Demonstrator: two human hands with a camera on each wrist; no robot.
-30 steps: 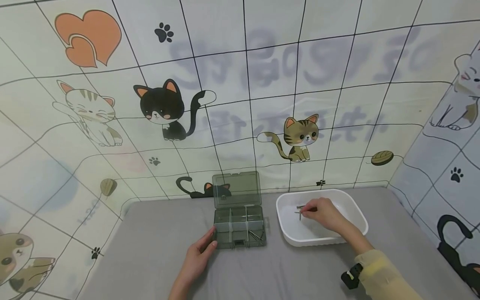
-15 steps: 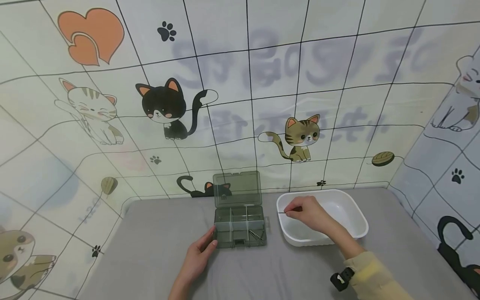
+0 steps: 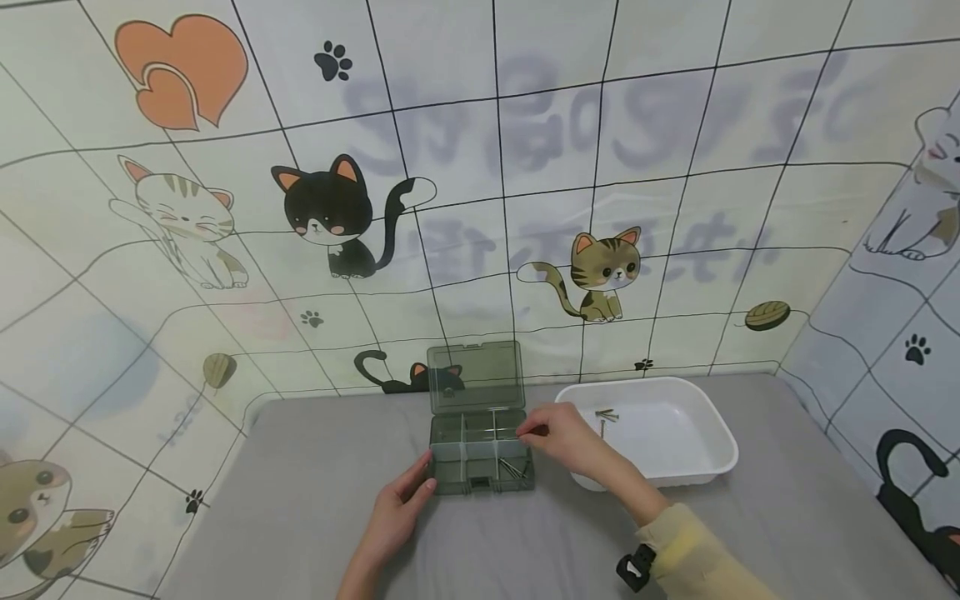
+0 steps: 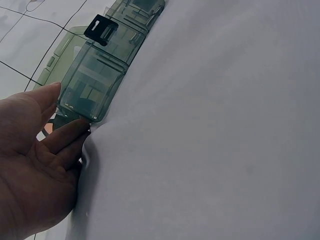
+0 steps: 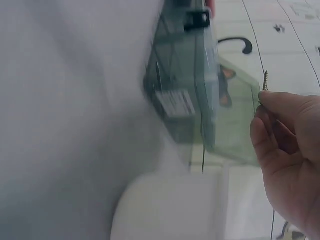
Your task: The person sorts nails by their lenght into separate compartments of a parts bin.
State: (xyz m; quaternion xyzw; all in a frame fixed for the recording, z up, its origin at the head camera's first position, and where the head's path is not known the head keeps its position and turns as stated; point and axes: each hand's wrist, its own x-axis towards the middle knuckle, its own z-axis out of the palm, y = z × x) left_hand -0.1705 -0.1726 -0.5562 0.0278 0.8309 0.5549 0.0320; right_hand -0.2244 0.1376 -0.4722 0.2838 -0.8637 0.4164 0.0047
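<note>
A translucent grey-green compartment box (image 3: 447, 478) stands on the table with its lid (image 3: 476, 392) raised at the back. Several screws (image 3: 513, 470) lie in its front right compartment. My left hand (image 3: 393, 512) touches the box's left side; in the left wrist view its fingers reach the box's end, the thumb higher up. My right hand (image 3: 573, 442) hovers at the box's right edge, pinching a threaded screw (image 5: 266, 81) between thumb and fingertips. To the right, a white tray (image 3: 697, 442) holds a few loose screws (image 3: 607, 414), partly near the right wrist.
Grey cloth (image 3: 300, 517) covers the table. Behind it hangs a curtain (image 3: 465, 233) printed with cats and grid lines. A black wrist device (image 3: 636, 568) sits at the right sleeve (image 3: 697, 550).
My right hand has lifted a screw out of the white tray and carried it left to the box's right edge. My left hand stays against the box.
</note>
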